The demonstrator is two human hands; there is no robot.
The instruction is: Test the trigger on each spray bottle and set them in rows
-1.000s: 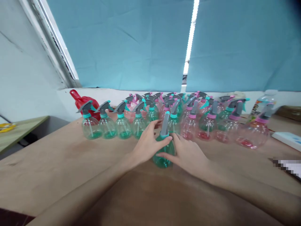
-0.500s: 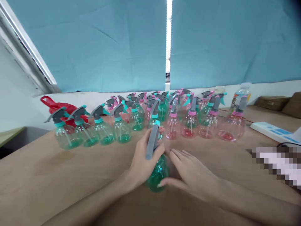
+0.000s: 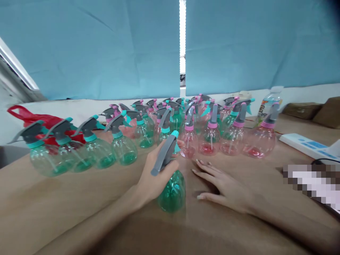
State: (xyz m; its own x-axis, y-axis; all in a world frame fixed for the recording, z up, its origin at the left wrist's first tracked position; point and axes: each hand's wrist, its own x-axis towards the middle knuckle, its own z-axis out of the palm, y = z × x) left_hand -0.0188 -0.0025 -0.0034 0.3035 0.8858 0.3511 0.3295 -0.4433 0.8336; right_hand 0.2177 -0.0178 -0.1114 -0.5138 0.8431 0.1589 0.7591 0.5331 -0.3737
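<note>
My left hand (image 3: 156, 173) is wrapped round the neck of a green spray bottle (image 3: 172, 194) with a grey trigger head and turquoise nozzle. The bottle is near the middle of the wooden table, its head pointing away from me. To its right, apart from the bottle, my right hand (image 3: 225, 187) is low over the table with fingers spread and nothing in them. Beyond my hands, clear green spray bottles (image 3: 126, 150) line up on the left. Pink-collared spray bottles (image 3: 211, 140) stand on the right.
Several more spray bottles crowd behind the front row. A red plastic bag (image 3: 45, 120) lies at the far left. On the right are a labelled drink bottle (image 3: 268, 102), a white-and-blue box (image 3: 308, 145) and brown boxes (image 3: 328, 113). A blue curtain (image 3: 106, 49) hangs behind.
My right hand has moved right, off the green spray bottle's side, and its fingers are spread. My left hand still holds the bottle. The view has shifted slightly.
</note>
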